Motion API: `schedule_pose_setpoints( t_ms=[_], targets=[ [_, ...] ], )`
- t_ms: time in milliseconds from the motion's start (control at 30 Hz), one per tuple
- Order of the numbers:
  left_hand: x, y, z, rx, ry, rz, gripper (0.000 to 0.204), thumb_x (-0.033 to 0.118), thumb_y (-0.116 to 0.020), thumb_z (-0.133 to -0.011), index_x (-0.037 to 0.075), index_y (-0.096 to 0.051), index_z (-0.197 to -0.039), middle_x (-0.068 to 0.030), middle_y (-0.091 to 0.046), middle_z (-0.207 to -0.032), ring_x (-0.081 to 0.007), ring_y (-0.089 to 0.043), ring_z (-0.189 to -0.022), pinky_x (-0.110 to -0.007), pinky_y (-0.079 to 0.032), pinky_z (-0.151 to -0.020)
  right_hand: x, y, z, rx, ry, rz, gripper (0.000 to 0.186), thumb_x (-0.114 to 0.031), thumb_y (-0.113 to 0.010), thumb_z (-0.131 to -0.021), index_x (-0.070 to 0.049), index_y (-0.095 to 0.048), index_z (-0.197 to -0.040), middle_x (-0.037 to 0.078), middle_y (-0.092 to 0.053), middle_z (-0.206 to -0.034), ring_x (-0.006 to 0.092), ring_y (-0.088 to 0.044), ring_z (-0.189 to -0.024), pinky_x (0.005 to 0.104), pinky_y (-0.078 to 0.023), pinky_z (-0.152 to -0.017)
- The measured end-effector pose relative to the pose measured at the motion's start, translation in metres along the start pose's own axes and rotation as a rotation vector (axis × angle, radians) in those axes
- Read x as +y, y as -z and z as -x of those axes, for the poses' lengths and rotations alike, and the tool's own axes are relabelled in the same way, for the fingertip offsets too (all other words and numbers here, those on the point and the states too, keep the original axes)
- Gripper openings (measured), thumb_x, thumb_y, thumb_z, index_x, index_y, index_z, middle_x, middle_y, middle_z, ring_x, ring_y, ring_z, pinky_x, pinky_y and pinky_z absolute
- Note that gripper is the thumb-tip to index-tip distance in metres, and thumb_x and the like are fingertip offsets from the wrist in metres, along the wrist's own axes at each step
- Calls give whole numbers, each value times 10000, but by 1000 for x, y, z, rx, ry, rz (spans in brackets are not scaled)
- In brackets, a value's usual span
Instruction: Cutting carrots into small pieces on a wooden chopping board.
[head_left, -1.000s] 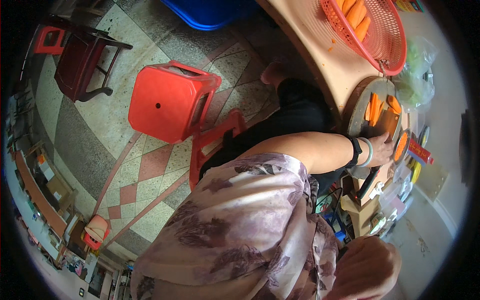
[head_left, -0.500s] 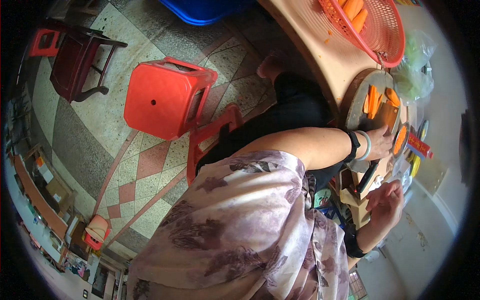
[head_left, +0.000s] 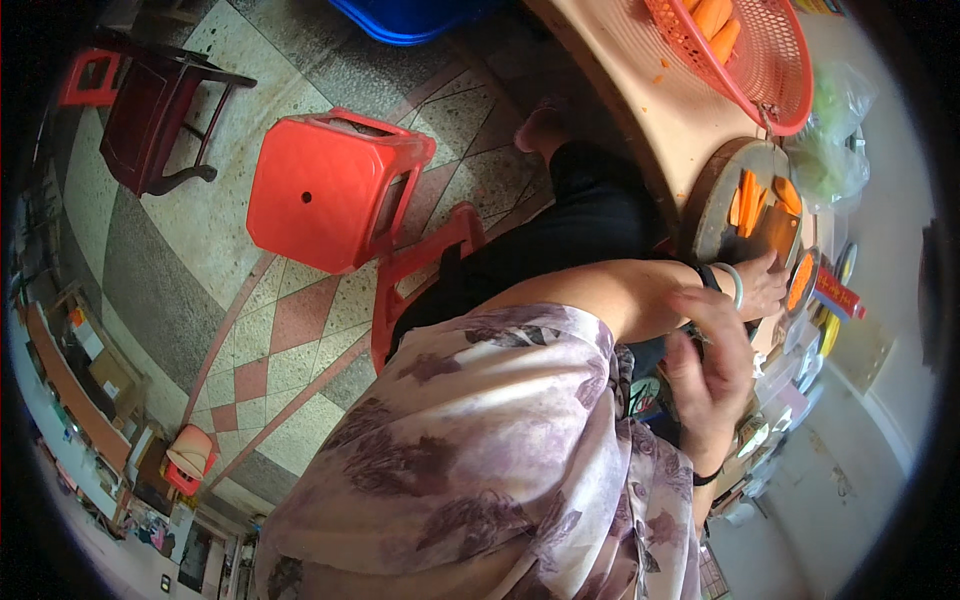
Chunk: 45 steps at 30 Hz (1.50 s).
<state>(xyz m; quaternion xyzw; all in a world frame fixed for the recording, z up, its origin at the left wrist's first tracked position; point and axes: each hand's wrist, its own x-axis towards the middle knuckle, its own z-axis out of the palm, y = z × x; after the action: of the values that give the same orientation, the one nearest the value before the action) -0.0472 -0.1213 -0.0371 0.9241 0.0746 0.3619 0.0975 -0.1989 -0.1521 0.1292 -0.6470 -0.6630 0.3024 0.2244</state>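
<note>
My left hand (head_left: 756, 285) lies at the near edge of a round wooden chopping board (head_left: 708, 215). Its fingers are closed over the broad blade of a cleaver (head_left: 776, 228). Beside that blade, on the board, are several cut carrot sticks (head_left: 744, 205) and a carrot piece (head_left: 788, 195). Raised close to the left wrist, my right hand (head_left: 718, 375) has its thumb and bent fingers apart with nothing between them. It hides part of what is behind it, the cleaver's handle included.
A pink plastic basket (head_left: 778, 85) with peeled carrots (head_left: 715, 22) stands on the table (head_left: 640, 80). Past the board are a bowl of orange bits (head_left: 800, 280), a red box (head_left: 838, 294) and a plastic bag with greens (head_left: 830, 150). A red stool (head_left: 310, 195) is on the floor.
My right hand has moved up and leftward, from beside the cleaver's black handle to in front of my left wrist. My left hand and the carrots have hardly moved.
</note>
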Motion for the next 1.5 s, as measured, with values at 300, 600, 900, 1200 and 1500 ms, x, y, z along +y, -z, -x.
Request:
schedule_pose_setpoints(
  t_ms=[300, 600, 900, 1200, 1500],
  targets=[
    [8, -16, -2, 51, 60, -139, 361, 300, -492, -937, 114, -649, -1203, -103, -578, -1320, -319, -410, -1343, -626, -328, -1038, -11, -27, -49, -457, 205, 327, 458, -366, -579, -932, -43, -620, -1254, 148, -641, -1194, 348, -570, -1145, 511, -353, -1048],
    [29, -50, -17, 122, 243, -504, 406, 298, -469, -950, 108, -627, -1271, -109, -549, -1370, -329, -389, -1356, -616, -307, -1049, -11, -7, -19, -354, 64, 466, 474, -354, -653, -882, -83, -636, -1270, 128, -599, -1297, 333, -522, -1230, 524, -317, -1088],
    [2, -11, -7, 105, 64, 23, 353, 268, -516, -899, 71, -622, -1173, -121, -589, -1274, -336, -434, -1311, -622, -371, -1017, 13, 34, 31, 74, -298, 189, 223, 177, -555, -797, 31, -643, -941, 118, -648, -974, 200, -618, -940, 286, -465, -840],
    [-1, -15, -10, 13, 55, 78, 278, 269, -522, -892, 109, -680, -1056, -103, -617, -1210, -324, -446, -1317, -647, -354, -1017, 19, 23, 36, 155, -221, 297, 248, 139, -621, -795, 22, -663, -1009, 139, -641, -955, 233, -644, -839, 301, -501, -749],
    [-6, 24, 9, -78, 31, 5, 319, 251, -472, -955, 156, -566, -1245, -52, -483, -1385, -282, -297, -1427, -605, -261, -1096, 19, -7, 1, -139, 67, 505, 674, -562, -556, -895, -9, -581, -1281, 174, -578, -1298, 380, -500, -1256, 500, -344, -1071]
  ],
)
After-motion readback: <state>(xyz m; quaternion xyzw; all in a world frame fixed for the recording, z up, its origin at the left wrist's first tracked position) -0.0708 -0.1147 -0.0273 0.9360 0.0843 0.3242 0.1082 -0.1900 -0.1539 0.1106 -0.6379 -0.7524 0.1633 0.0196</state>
